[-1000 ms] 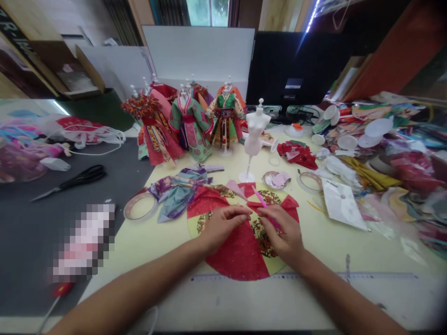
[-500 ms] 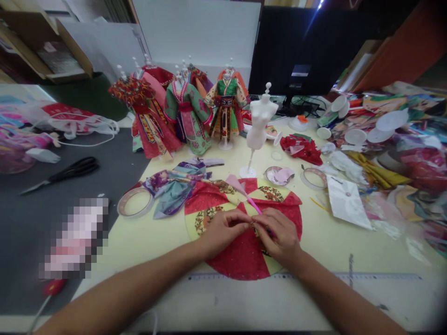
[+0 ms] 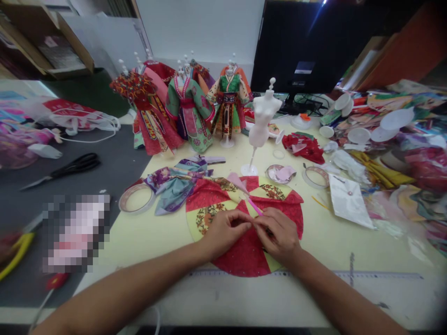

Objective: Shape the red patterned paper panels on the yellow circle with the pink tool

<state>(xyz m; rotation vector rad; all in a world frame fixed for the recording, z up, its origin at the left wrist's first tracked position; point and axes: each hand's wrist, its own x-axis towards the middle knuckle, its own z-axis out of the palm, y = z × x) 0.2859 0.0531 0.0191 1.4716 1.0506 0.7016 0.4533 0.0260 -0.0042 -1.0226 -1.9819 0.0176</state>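
Observation:
A round red and yellow patterned paper skirt piece (image 3: 209,197) lies flat on the pale yellow table (image 3: 153,242) in front of me. My left hand (image 3: 223,231) rests on its middle, fingers pinched together at the fingertips. My right hand (image 3: 279,235) meets it from the right, closed round a thin pink stick (image 3: 254,207) that points up and left over the paper. What the left fingertips pinch is too small to make out. A bare white mannequin stand (image 3: 262,122) rises just behind the paper.
Several dressed paper dolls (image 3: 188,109) stand at the back. A tape roll (image 3: 137,198) and folded purple-teal paper (image 3: 174,186) lie left, black scissors (image 3: 66,168) on the grey mat, another tape roll (image 3: 314,177) and heaps of paper at the right. A ruler (image 3: 349,274) lies near me.
Both hands have come together at the paper's centre; a second ago their fingertips were a little apart. The view has tilted down slightly, and a yellow-handled tool now shows at the far left.

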